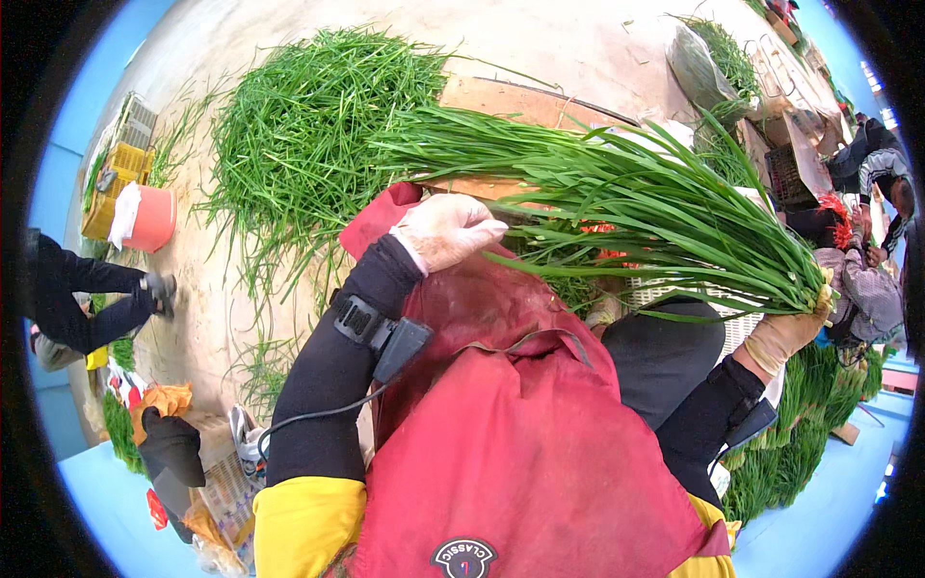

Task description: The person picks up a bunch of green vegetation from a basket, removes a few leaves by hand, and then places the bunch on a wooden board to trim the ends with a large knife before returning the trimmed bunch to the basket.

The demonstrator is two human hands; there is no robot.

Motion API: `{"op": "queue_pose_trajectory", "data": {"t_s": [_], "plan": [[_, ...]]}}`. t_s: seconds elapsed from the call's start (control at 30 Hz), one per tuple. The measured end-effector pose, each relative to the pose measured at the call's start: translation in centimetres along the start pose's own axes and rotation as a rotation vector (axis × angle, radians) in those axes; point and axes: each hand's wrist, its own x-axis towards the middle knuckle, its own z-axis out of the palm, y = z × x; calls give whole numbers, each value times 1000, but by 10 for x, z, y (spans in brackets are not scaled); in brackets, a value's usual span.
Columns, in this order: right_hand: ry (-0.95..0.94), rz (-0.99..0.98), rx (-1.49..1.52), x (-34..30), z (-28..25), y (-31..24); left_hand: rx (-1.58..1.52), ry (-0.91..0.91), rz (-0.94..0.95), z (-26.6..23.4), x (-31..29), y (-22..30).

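A long bunch of garlic chives stretches across in front of me, its leaf tips pointing left. At the right, my right hand, in a pale glove, grips the bunch round its stem ends. My left hand, also gloved, is closed above my red apron, with thumb and fingers pressed together beside the lower leaves of the bunch. Whether a leaf is pinched in it I cannot make out. Beyond my left hand lies a big loose heap of green leaves.
A wooden board lies behind the bunch. At left are a pink bucket, yellow crates and a person's legs. Other people sit at far right. More chives lie at lower right.
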Motion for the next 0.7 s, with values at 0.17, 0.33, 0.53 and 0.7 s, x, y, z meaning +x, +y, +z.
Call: {"op": "queue_pose_trajectory", "data": {"t_s": [0.17,0.33,0.53,0.7], "plan": [[33,-41,-26,3,-7,0,62,73,-25,7,23,4],[27,-53,-39,2,-10,4,-255,137,1,23,46,6],[-337,81,176,-8,7,7,-186,-83,9,56,69,-4],[219,-127,-175,-13,18,14,-382,-94,92,66,77,2]]}}
